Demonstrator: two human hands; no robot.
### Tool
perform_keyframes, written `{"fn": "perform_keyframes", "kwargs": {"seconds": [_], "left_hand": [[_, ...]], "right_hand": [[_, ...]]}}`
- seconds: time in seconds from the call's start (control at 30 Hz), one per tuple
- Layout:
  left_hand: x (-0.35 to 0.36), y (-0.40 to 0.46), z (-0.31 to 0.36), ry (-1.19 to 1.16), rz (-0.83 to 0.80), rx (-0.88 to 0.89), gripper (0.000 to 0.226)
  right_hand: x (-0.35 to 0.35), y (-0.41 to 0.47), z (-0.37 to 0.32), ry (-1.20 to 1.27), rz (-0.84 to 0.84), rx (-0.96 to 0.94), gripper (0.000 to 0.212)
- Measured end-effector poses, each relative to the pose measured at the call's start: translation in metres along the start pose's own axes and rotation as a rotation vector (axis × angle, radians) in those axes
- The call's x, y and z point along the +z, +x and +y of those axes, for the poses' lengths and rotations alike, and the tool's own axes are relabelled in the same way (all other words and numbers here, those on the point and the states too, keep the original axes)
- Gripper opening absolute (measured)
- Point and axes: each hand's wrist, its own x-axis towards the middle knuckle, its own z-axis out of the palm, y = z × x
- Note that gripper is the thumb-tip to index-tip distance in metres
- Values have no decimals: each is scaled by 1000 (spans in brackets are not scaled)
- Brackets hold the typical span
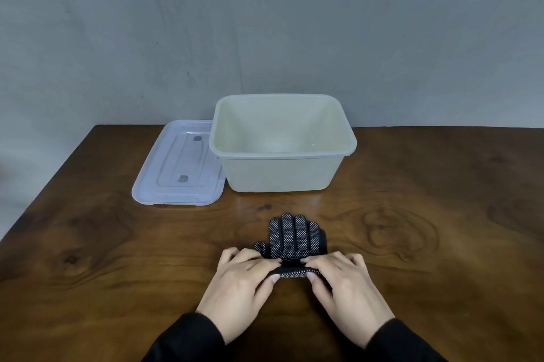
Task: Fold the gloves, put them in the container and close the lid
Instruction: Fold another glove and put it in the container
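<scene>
Black gloves with white dots [292, 236] lie stacked on the wooden table, fingers pointing away from me. Their cuff end is rolled up toward the fingers. My left hand [241, 282] pinches the left side of that rolled edge, and my right hand [343, 285] pinches the right side. Behind the gloves stands the cream plastic container [281, 174], open and with nothing visible inside. Its clear lid [176, 167] lies flat on the table, touching the container's left side.
The brown wooden table [426, 244] reaches back to a grey wall. Its left edge runs diagonally at the frame's left. Black sleeves cover both of my forearms.
</scene>
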Motion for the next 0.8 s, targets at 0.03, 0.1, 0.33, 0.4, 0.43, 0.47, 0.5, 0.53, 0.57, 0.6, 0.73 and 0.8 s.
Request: {"fn": "perform_keyframes", "kwargs": {"seconds": [0.03, 0.1, 0.33, 0.4, 0.43, 0.47, 0.5, 0.53, 0.57, 0.6, 0.73, 0.8], "left_hand": [[-3, 4, 4, -51, 8, -64, 33], [-5, 12, 6, -149, -5, -218, 31], [0, 44, 1, -131, 9, -426, 31], [1, 38, -2, -72, 48, -345, 28], [1, 33, -5, -49, 57, -295, 27], [4, 28, -10, -4, 68, -225, 28], [5, 23, -14, 47, 80, -123, 29], [6, 19, -16, 86, 87, -9, 29], [4, 18, -15, 102, 74, 81, 30], [2, 17, -13, 114, 40, 136, 33], [5, 19, -9, 216, -152, 56, 51], [8, 22, -9, 183, -148, 22, 47]], "right_hand": [[-4, 3, 0, 51, -16, 36, 20], [-11, 13, 1, 223, -84, 145, 15], [1, 46, 9, 57, 95, 126, 21], [8, 43, 10, -65, 103, -27, 20], [12, 40, 13, -73, 91, -95, 22], [15, 38, 16, -56, 80, -143, 24], [15, 35, 19, -40, 67, -165, 26], [14, 33, 22, -40, 65, -188, 26], [13, 32, 24, -50, 53, -199, 27], [11, 30, 24, -58, 31, -203, 28], [7, 25, 22, -112, -71, -169, 41], [8, 29, 22, -87, -66, -143, 36]]}}
